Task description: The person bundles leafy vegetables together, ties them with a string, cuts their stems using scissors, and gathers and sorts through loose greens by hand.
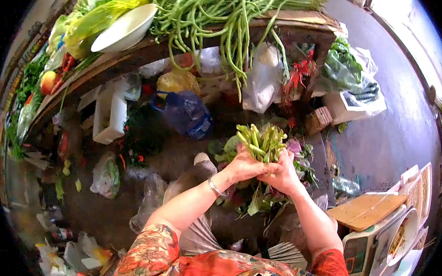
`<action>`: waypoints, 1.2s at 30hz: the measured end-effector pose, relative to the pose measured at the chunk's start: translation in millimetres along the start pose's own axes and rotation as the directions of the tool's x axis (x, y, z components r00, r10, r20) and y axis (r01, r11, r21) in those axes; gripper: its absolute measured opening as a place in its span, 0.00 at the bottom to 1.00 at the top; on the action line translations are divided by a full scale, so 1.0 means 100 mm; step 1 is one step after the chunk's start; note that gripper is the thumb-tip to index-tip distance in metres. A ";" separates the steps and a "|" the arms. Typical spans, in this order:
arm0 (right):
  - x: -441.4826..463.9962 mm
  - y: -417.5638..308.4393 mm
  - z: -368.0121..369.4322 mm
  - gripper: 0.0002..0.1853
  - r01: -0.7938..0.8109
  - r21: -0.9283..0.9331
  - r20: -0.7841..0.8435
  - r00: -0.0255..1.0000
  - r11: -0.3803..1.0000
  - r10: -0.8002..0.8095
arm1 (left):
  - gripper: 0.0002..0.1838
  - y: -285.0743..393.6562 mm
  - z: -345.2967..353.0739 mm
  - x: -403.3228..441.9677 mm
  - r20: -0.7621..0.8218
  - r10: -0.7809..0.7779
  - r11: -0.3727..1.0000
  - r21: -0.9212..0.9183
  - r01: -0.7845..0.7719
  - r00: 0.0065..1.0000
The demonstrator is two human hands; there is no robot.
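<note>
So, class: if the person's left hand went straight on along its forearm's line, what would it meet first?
Most likely the right hand, at the other side of the bunch of leafy greens; they already seem to touch, though depth is unclear.

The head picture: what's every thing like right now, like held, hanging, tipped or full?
Leafy bunch, held, stem ends up
Left hand, closed on the bunch
Right hand, closed on the bunch
Bracelet, worn on the left wrist
Long beans, heaped, some dangling
Upper white bowl, tilted
Blue jug, untouched; can't tell if full
Lower-right bowl, something inside
</note>
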State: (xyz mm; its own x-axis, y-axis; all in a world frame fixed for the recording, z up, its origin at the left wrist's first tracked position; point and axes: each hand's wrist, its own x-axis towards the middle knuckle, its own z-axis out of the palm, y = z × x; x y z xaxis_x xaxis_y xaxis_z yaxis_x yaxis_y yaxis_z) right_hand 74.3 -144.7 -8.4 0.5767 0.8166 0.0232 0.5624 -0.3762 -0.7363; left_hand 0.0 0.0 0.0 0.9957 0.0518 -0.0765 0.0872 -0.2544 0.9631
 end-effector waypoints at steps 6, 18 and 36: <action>-0.12 0.03 0.16 0.31 0.127 0.057 -0.087 0.989 0.990 -0.121 | 0.30 -0.10 0.11 -0.14 -0.081 -0.018 0.897 -0.441 -0.020 0.997; -0.01 0.02 0.02 0.33 -0.267 0.707 0.215 0.963 0.655 0.162 | 0.28 -0.12 0.03 -0.09 -0.299 0.319 0.947 0.141 -0.289 0.899; 0.09 -0.11 -0.19 0.58 -0.088 0.944 0.120 0.990 0.317 -0.080 | 0.31 0.07 0.22 -0.09 0.071 0.151 0.987 -0.073 -0.146 0.986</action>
State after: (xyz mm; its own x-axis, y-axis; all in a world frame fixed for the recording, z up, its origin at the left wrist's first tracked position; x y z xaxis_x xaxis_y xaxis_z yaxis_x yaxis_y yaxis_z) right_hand 84.4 -141.9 13.4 0.4545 0.8908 0.0013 -0.4318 0.2216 -0.8743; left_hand -7.7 -23.9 2.0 0.9971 -0.0558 0.0514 -0.0611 -0.1885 0.9802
